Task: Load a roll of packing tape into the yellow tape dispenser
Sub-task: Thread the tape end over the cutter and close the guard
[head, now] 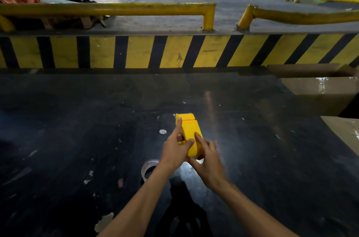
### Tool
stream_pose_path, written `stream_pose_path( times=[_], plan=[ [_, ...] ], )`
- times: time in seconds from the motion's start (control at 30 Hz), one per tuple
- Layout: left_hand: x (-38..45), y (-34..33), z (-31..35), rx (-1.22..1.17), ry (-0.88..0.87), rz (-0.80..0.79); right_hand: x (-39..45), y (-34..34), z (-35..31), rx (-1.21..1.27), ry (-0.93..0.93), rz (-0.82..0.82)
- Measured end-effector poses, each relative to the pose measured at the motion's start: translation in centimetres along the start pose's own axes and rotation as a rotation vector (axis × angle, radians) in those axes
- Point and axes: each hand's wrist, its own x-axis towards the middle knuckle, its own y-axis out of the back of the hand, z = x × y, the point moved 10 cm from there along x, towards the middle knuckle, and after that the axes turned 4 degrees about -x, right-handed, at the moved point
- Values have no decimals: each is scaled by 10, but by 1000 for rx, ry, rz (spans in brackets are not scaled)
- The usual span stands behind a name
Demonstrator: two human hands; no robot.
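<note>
Yellow tape dispenser held above table; clear tape roll lies beneath.

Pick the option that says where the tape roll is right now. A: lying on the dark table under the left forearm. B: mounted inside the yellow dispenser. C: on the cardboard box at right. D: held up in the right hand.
A: the tape roll lies on the dark table beneath the left forearm, while both hands hold the yellow dispenser.

Matt yellow plastic dispenser; clear glossy tape roll; dark, scuffed, faintly shiny table.
</note>
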Motion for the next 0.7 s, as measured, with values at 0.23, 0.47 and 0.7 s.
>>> stream_pose_path(
  times=[0.23, 0.47, 0.7],
  plan=[
    [-6, 9, -4, -75, -103, -63, 15, 20, 7, 168, 52, -5],
    [-19, -7, -17, -18, -175, -213, 73, 37, 25, 313, -474, -178],
    [-28, -20, -24, 71, -226, -282, 103, 38, -25, -101, -59, -268]
  ],
)
